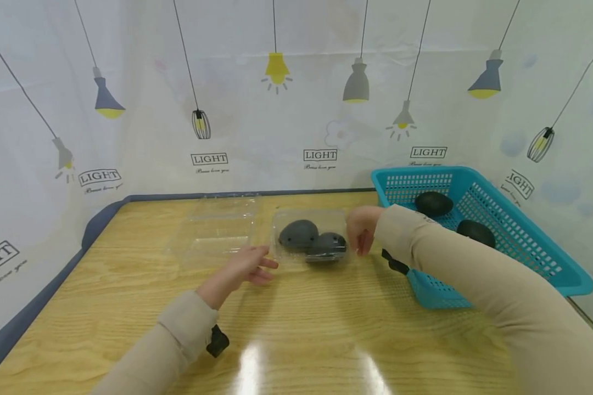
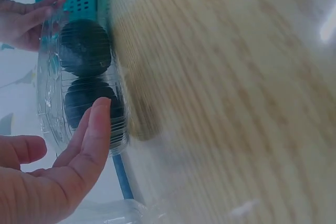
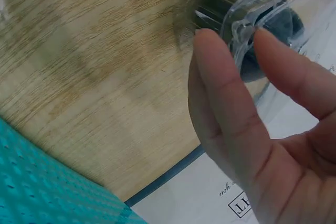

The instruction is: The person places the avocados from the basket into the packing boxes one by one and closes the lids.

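Observation:
Two dark avocados (image 1: 298, 234) lie side by side in a clear plastic clamshell box (image 1: 283, 219) on the table. At the box's left front corner, my left hand (image 1: 249, 267) has its fingers extended and thumb apart; in the left wrist view, the fingers (image 2: 98, 124) overlap the box's near end, and contact cannot be told. By the opposite end, my right hand (image 1: 363, 227) points its fingers down. The right wrist view has its thumb and fingers (image 3: 220, 77) apart, near the box's rim (image 3: 241, 35), with no clear grip on it.
To the left stands another clear plastic box (image 1: 222, 225), its lid raised. A blue-green perforated basket (image 1: 474, 296) on the right holds more dark avocados (image 1: 434, 203), partly behind my right sleeve. A printed cloth wall (image 1: 277, 126) borders the table's back edge.

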### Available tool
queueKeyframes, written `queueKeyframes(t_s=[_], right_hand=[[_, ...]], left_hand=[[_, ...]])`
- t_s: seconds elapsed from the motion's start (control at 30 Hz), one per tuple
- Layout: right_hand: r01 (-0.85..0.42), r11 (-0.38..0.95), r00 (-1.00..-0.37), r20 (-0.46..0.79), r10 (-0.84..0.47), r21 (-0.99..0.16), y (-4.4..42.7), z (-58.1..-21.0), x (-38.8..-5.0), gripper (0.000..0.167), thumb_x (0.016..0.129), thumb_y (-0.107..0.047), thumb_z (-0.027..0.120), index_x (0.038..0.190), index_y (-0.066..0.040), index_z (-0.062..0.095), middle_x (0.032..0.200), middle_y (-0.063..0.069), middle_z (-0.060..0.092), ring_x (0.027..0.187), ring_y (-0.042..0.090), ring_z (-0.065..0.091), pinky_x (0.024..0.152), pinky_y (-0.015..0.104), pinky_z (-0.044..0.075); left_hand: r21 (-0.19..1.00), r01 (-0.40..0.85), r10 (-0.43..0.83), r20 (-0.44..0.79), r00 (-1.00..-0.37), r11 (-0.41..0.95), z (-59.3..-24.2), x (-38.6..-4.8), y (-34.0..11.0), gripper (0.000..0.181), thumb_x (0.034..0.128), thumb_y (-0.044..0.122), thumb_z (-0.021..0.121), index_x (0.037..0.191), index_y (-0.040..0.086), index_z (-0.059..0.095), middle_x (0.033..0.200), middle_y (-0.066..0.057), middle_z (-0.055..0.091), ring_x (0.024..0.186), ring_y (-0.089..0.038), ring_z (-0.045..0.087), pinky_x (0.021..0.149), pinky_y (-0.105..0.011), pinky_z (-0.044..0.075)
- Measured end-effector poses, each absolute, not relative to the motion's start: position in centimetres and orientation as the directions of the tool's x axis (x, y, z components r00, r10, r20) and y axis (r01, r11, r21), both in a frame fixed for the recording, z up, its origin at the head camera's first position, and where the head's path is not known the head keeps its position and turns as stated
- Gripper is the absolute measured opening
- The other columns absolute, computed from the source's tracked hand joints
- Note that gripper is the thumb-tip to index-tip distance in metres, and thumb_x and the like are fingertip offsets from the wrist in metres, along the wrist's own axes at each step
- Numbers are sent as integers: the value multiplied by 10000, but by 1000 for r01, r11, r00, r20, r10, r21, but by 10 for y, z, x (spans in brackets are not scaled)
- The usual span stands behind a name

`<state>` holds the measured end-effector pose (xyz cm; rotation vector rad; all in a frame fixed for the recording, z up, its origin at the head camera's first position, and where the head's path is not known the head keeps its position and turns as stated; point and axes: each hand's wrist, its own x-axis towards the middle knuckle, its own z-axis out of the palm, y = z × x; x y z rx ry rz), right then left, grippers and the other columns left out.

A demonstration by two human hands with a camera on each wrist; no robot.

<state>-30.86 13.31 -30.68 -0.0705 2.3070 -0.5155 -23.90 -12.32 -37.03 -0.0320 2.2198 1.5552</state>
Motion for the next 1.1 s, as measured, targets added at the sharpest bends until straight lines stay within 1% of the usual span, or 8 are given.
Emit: queueKeyframes(t_s=[0.27,0.5,0.63,0.83,0.9,1.03,1.07,1.1], right_hand=[[66,938,-687,-698,-205,-341,125,-308,-308,120,791,101,594,904,124,630,893,231,675,614,187,656,723,322,547],[143,940,-671,-729,-137,-308,120,-314,-314,181,812,120,575,990,143,598,952,225,671,583,160,659,709,290,546],[154,946,-673,-731,-110,-284,119,-316,-313,219,832,99,569,1044,153,577,888,190,681,528,131,631,679,264,545],[157,925,-706,-694,-139,-346,121,-322,-307,154,836,137,530,985,161,557,702,155,635,486,148,606,578,260,540],[191,904,-690,-707,-152,-382,135,-366,-344,132,807,158,554,939,162,548,679,168,625,501,177,620,561,284,544],[265,867,-641,-748,-169,-423,168,-471,-436,194,719,145,665,876,134,551,684,182,634,543,226,644,543,331,546],[288,863,-627,-763,-158,-415,173,-487,-453,193,709,136,681,851,121,551,677,181,634,547,227,645,553,332,548],[290,864,-629,-762,-152,-411,172,-484,-450,189,717,134,675,860,121,552,677,178,635,548,225,645,558,333,548]], left_hand=[[922,-220,223,-299,-928,319,-372,-242,-117,492,944,91,425,1383,-83,286,1118,-229,605,612,-78,616,626,-288,545],[926,-309,236,-356,-904,216,-375,-247,-116,490,935,53,429,1384,-79,283,856,-73,642,572,-70,598,598,-263,534],[921,-338,254,-380,-890,193,-376,-250,-116,509,930,27,424,1396,-81,249,770,-24,625,569,-64,577,583,-239,516],[920,-340,264,-383,-885,195,-375,-253,-116,522,929,16,419,1402,-90,225,725,5,618,571,-50,554,603,-221,502],[921,-334,263,-379,-887,199,-376,-253,-116,524,930,13,416,1404,-91,216,719,10,617,566,-46,547,592,-213,490],[924,-319,248,-366,-897,210,-376,-253,-113,517,927,-1,408,1395,-109,216,700,11,609,541,-37,531,551,-195,463],[924,-316,243,-364,-899,216,-375,-253,-113,517,926,-1,407,1394,-110,215,696,13,607,535,-33,528,544,-191,458],[925,-312,242,-361,-901,218,-375,-253,-112,516,925,-4,406,1391,-116,214,696,12,604,530,-31,524,539,-189,455]])
